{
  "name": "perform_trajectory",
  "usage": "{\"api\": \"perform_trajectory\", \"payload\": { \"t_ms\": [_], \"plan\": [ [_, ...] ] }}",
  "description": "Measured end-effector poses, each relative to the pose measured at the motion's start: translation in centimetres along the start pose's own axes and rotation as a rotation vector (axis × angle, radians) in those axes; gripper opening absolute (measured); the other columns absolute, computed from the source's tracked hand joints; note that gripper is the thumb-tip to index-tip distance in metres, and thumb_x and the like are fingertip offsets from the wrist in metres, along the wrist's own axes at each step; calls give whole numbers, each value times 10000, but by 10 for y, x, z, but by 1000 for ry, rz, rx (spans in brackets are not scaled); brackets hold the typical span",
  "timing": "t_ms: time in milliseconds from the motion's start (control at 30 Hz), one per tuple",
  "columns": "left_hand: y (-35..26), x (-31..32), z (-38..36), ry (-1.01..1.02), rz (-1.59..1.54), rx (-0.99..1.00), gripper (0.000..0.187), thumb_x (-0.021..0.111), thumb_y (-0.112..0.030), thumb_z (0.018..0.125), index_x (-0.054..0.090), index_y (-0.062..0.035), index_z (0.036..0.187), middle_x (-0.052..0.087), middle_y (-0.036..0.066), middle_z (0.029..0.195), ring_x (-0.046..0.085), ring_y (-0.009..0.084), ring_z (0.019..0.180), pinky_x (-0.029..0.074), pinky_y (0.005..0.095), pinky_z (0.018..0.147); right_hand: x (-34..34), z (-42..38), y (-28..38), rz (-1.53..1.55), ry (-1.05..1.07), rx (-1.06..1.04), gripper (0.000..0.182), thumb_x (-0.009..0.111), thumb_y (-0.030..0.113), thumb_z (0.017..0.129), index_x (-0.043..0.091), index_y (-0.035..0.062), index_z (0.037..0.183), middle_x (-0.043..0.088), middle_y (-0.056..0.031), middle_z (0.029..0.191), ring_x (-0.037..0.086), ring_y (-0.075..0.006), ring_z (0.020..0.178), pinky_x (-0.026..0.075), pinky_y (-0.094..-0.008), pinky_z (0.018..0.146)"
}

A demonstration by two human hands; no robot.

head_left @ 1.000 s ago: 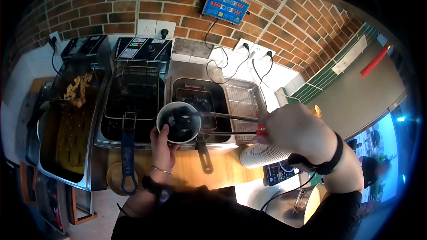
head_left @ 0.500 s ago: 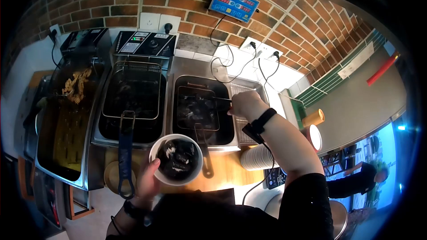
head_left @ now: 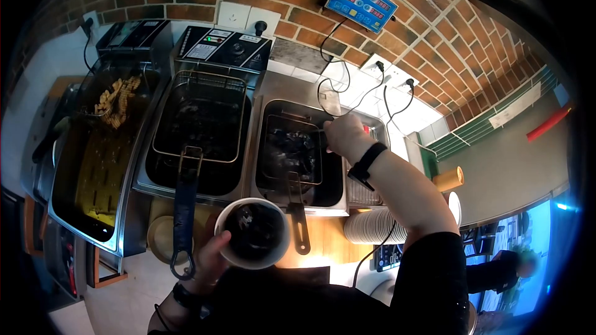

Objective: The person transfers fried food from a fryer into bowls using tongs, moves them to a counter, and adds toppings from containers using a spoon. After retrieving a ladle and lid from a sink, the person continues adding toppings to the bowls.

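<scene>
My left hand (head_left: 212,259) grips a white bowl (head_left: 281,243) by its left side. Dark, glossy pieces (head_left: 253,228) with pale patches lie inside the bowl, too dim to identify. Over the right side of the right-hand cooking well (head_left: 335,189), my right hand (head_left: 343,135) is closed, and what it holds is hidden behind the fingers. Below and left of that hand, a wire basket (head_left: 263,149) sits in the well with dark, shiny contents (head_left: 292,149). Its brown handle (head_left: 300,229) points toward me, just right of the bowl.
An adjacent fryer holds a wire basket (head_left: 200,73) with a blue handle (head_left: 184,211). Crinkle-cut fries (head_left: 121,102) lie at the back of the left fryer's yellow oil (head_left: 93,195). Stacked white bowls (head_left: 372,228) stand under my right forearm. Cords hang below a blue timer (head_left: 361,3).
The view has shifted, so the fryers sit further right. My right hand has drawn nearer the basket; the thin dark stick seen earlier at its fingers no longer shows. The bowl stays in my left hand.
</scene>
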State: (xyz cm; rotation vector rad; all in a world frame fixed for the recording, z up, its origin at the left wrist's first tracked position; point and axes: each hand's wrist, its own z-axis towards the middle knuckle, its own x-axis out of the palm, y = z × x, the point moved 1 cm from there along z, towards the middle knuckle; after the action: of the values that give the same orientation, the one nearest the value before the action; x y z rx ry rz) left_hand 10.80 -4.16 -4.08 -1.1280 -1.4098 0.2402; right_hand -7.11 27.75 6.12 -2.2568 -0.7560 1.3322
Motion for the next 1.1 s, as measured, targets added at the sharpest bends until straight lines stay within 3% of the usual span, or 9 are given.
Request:
{"api": "perform_trajectory", "payload": {
  "t_ms": [67, 300, 500, 667, 800, 933, 1000, 1100],
  "plan": [
    [-3, 8, 1, -42, -36, 71, 577, 540, -293, 841, 411, 29, 1301, 538, 162, 1211, 540, 237, 1116, 433, 341, 960, -13, -12, -7, -18, 20, -20, 531, 647, 510, 817, 565, 88, 1128, 694, -79, 917, 680, -243, 900, 529, -355, 721],
    [0, 9, 3, -55, -89, 35, 629, 606, -304, 806, 397, 26, 1298, 525, 161, 1228, 526, 238, 1132, 427, 357, 971, -16, -9, -2, -25, 6, -40, 503, 632, 503, 830, 589, 85, 1106, 696, -74, 905, 687, -253, 862, 536, -365, 723],
    [-4, 10, 2, -25, -42, 47, 632, 622, -305, 808, 392, 25, 1295, 526, 170, 1233, 522, 254, 1156, 432, 368, 980, -10, 17, 24, -87, -76, -91, 329, 604, 349, 882, 633, 120, 1116, 700, -41, 929, 681, -223, 909, 529, -336, 714],
    [-5, 10, 3, -28, -18, 41, 615, 623, -286, 812, 390, 4, 1301, 523, 173, 1241, 519, 265, 1171, 440, 391, 983, -35, 15, 42, -275, 47, -104, 212, 589, 259, 888, 725, 143, 1003, 695, -34, 1051, 666, -216, 970, 522, -325, 749],
    [-7, 9, 1, -34, -24, 35, 616, 626, -281, 812, 384, -7, 1308, 520, 169, 1242, 520, 266, 1167, 438, 399, 987, -12, 48, 42, -133, 195, -133, 313, 661, 244, 837, 685, 147, 1133, 670, -79, 1132, 647, -260, 1026, 531, -432, 793],
    [-10, 11, -3, -32, -21, 21, 629, 635, -283, 806, 380, -4, 1308, 519, 167, 1238, 519, 267, 1166, 432, 401, 993, -16, 30, 14, 159, 97, -168, 315, 636, 320, 855, 705, 90, 1060, 671, -130, 1097, 640, -292, 1033, 517, -403, 843],
    [-11, 12, -3, -31, -27, 26, 631, 639, -283, 804, 380, -1, 1306, 520, 168, 1236, 518, 267, 1166, 430, 401, 994, -1, 25, 3, 282, 152, -74, 346, 606, 368, 873, 707, 69, 1015, 670, -132, 1083, 630, -299, 1034, 504, -411, 855],
    [-11, 13, -4, -8, -54, 29, 626, 637, -282, 808, 380, 10, 1299, 520, 167, 1231, 518, 260, 1158, 424, 395, 994, 22, 9, -2, 279, 78, -67, 365, 586, 391, 886, 698, 75, 1030, 674, -143, 1052, 633, -320, 1013, 503, -415, 854]
  ]
}}
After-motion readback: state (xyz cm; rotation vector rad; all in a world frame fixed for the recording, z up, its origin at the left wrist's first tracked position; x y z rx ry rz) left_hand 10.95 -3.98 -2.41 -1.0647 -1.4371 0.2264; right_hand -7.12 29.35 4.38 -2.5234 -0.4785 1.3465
